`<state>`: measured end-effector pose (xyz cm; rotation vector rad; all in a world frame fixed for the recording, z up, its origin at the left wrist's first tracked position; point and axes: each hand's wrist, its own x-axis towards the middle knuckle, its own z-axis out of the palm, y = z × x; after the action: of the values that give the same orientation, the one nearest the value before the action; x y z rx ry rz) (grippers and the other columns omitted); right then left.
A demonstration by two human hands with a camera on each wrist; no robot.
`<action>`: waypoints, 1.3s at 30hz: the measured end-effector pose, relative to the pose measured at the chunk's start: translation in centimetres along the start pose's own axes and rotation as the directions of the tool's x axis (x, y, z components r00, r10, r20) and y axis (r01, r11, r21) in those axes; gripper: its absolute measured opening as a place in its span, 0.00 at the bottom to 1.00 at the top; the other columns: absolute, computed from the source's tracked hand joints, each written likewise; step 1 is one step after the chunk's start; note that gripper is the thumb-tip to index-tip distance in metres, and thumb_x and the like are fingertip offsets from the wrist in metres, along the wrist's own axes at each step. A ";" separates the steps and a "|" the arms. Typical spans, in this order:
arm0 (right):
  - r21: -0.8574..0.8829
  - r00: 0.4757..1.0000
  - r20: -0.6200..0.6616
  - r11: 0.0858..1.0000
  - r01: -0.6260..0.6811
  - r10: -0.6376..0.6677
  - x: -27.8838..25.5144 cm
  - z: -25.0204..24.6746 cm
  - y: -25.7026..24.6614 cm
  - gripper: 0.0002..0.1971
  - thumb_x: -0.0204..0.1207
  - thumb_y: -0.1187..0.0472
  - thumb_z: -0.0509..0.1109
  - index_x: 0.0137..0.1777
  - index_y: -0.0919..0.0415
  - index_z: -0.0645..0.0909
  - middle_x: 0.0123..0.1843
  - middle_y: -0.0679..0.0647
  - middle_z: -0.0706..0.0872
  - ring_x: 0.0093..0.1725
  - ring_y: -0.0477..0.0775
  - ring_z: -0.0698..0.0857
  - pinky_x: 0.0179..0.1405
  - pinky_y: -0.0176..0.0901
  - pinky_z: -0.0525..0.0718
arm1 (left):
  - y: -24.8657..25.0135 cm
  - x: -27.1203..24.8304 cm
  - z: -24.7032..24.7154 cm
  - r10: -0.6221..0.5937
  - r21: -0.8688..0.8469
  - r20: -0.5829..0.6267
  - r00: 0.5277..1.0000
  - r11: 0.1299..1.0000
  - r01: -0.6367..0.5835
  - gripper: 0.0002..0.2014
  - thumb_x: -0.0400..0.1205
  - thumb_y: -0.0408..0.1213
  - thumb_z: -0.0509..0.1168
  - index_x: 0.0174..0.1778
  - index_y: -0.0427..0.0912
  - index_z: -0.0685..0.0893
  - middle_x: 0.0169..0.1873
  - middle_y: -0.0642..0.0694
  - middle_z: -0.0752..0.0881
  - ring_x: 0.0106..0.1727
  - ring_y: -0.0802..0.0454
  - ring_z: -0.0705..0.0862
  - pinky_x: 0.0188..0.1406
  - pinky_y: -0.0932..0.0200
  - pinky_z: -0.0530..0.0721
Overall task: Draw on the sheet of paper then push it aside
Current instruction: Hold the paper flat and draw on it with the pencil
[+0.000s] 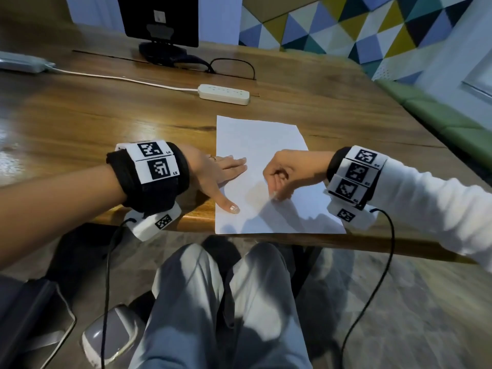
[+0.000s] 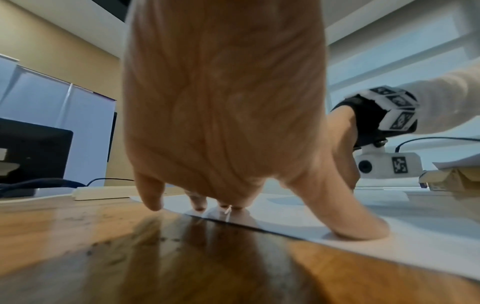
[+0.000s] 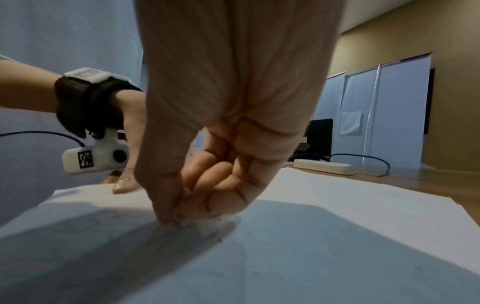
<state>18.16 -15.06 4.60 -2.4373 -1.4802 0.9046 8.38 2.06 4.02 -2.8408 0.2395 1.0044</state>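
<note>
Table (image 1: 106,115), w/ sheet of paper (image 1: 255,137) lying flat at its near edge, under both hands. Left hand (image 1: 213,171): fingers straight, spread, pressed on sheet's left margin. Right hand (image 1: 287,174): fingertips pinched narrow on sth. small & pale, identity cannot be told, touching sheet centre. Risks, as judged: sheet is dragged or creased if left-hand pressure is eased; near edge slips off table.

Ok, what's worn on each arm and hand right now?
Left hand: ring, glittery thumbnail, bare forearm. Right hand: white sleeve. Both wrists carry black straps with white blocks of black-and-white square markers, plus a white camera box with a black cable.
</note>
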 end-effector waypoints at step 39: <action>0.110 0.999 -0.037 0.994 0.023 -0.019 1.3 -0.6 0.1 0.05 0.68 0.70 0.77 0.37 0.67 0.83 0.33 0.63 0.88 0.32 0.56 0.86 0.34 0.40 0.87 | -0.4 0.9 -0.1 0.005 -0.006 0.022 1.000 1.000 -0.005 0.55 0.76 0.65 0.59 0.81 0.44 0.27 0.79 0.50 0.25 0.81 0.47 0.28 0.80 0.45 0.36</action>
<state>18.99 -13.88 4.54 -2.3423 -1.4025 0.9078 9.25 2.33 3.53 -2.8337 0.2422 1.0385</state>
